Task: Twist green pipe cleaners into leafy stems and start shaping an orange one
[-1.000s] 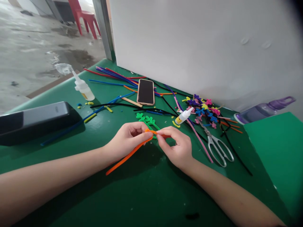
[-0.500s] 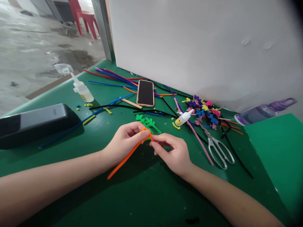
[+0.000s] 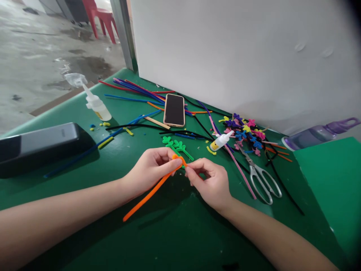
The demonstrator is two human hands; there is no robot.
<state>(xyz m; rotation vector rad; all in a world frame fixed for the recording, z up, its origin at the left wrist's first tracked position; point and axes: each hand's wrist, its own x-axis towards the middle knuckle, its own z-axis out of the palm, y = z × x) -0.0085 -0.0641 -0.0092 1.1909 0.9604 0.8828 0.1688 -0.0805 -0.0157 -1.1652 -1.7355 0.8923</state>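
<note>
An orange pipe cleaner [image 3: 149, 196] is pinched between the thumb and fingers of my left hand [image 3: 155, 165], its long tail slanting down to the lower left. Near its upper end it bends into a small loop. My right hand [image 3: 210, 180] pinches the short end of that loop between thumb and fingertips. Just beyond my fingers, green pipe cleaner pieces shaped like flowers or leaves [image 3: 178, 145] lie on the green table [image 3: 180, 241]; their lower part is hidden behind my hands.
A phone [image 3: 174, 110] lies among loose pipe cleaners [image 3: 135, 89]. Rightward are a small glue bottle [image 3: 221, 141], scissors [image 3: 262, 180], a pile of coloured flowers [image 3: 245, 131] and a purple water bottle [image 3: 313, 135]. On the left stand a larger glue bottle [image 3: 98, 107] and a black device [image 3: 39, 146].
Both hands have shifted slightly right with the orange pipe cleaner. The short end at my right fingertips reaches out straighter from the loop, and the long tail points further down-left.
</note>
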